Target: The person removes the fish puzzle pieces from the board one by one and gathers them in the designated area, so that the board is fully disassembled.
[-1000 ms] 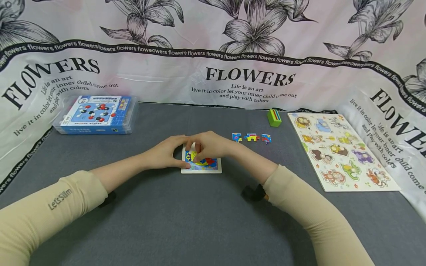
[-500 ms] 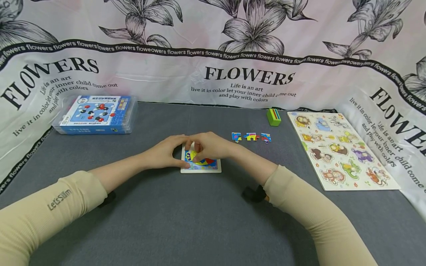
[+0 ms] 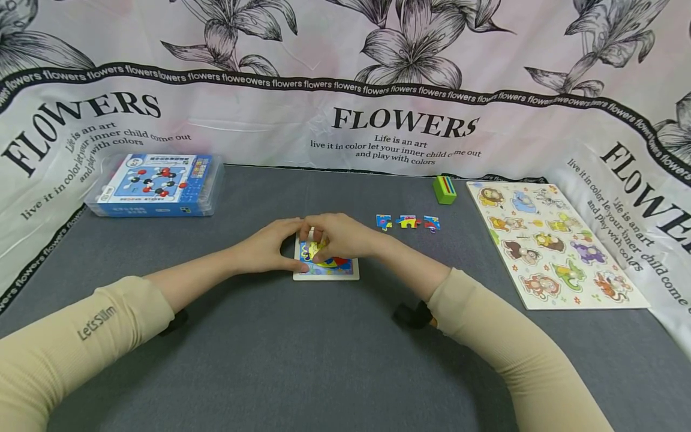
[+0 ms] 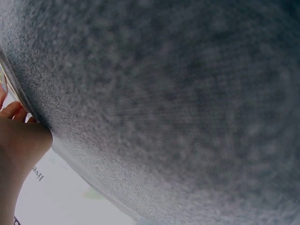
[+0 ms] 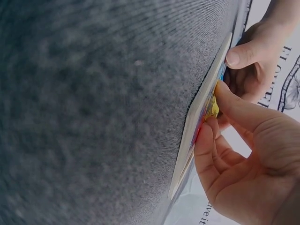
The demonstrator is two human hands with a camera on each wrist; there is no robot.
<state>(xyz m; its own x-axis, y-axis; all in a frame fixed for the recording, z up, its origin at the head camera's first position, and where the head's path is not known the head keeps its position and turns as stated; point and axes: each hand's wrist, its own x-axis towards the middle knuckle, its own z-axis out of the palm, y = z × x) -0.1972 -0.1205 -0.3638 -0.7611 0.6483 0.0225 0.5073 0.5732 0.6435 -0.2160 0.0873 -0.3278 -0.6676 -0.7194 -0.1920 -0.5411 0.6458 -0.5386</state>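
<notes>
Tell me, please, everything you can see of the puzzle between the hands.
The puzzle lies flat on the grey cloth. It has a pale, wood-like rim and a blue, yellow and red picture, partly hidden. The left hand holds its left side; the right hand pinches a yellow piece at it.

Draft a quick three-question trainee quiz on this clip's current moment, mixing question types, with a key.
1. How many loose jigsaw pieces lie to the right of the jigsaw tray?
2. True or false: the left hand is touching the jigsaw tray.
3. Which is closest to the animal puzzle board?
A) molecular model kit box
B) green striped block
C) jigsaw tray

Key: 1. Three. 2. True; its thumb rests on it. 3. B.
</notes>
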